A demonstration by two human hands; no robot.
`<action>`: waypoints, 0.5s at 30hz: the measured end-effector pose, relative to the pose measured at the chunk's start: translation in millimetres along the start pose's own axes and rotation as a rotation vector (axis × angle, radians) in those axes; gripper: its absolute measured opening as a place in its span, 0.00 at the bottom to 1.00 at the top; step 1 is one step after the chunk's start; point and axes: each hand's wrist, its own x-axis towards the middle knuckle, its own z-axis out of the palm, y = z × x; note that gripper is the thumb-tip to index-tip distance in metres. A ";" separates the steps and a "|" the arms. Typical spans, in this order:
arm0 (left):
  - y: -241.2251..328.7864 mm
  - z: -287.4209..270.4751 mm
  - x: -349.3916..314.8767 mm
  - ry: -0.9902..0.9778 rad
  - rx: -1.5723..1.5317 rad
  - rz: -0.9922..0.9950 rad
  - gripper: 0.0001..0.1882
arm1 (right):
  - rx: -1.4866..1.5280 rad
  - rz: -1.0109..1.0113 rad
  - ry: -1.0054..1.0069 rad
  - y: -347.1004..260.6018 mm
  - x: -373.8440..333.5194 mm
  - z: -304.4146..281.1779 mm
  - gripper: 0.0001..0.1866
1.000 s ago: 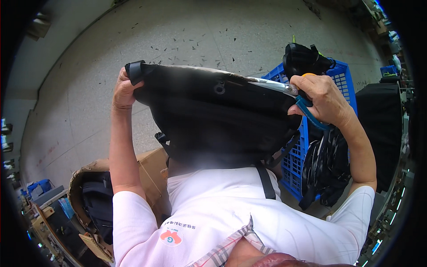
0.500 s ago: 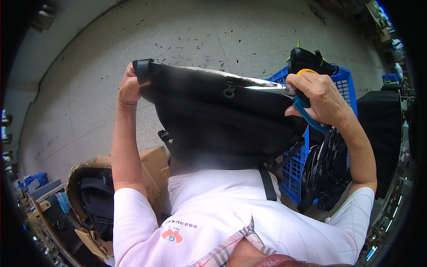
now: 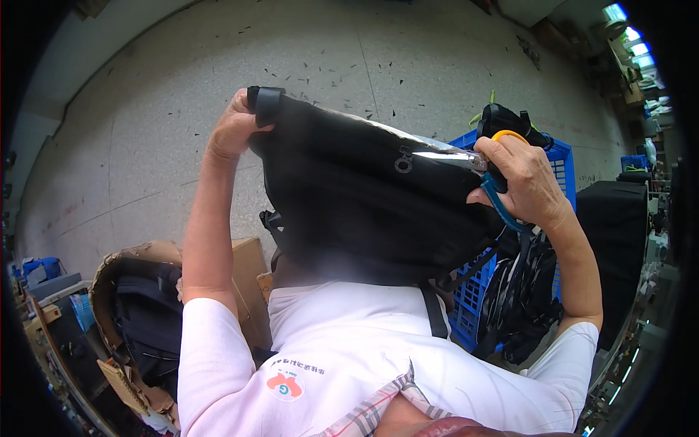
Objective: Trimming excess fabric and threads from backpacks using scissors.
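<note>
A black bag [image 3: 364, 211], probably a backpack, hangs in front of my body with a pale strip along its far edge. My left hand [image 3: 237, 125] is closed on its upper left corner, beside a dark strap loop [image 3: 269, 107]. With my right hand [image 3: 526, 175] I grip scissors [image 3: 444, 158] that have one yellow and one blue handle. Their silver blades point left and lie over the bag's far edge at the right, close to a grey emblem. Whether the blades are apart is hard to make out.
Right of the bag stands a blue plastic crate [image 3: 472, 288], with black bags [image 3: 513, 298] in and around it. At my left are a cardboard box [image 3: 251, 273] and a torn carton holding a dark backpack [image 3: 149, 306]. Small dark scraps lie on the grey floor [image 3: 313, 44].
My left hand and the bag's left corner have shifted right and slightly up. The scissors have moved a little lower, and their blades now show in front of the bag's black fabric.
</note>
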 end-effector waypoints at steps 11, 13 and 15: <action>-5.8 -7.0 2.3 -0.053 -0.047 0.016 0.04 | 0.029 0.038 -0.066 3.5 -8.4 8.1 0.25; -2.9 -4.2 0.6 -0.022 -0.028 0.009 0.04 | 0.026 0.075 -0.055 0.7 -3.4 8.7 0.24; -2.1 -2.7 0.8 -0.033 -0.039 0.018 0.04 | -0.012 0.070 -0.068 -2.5 0.8 5.1 0.25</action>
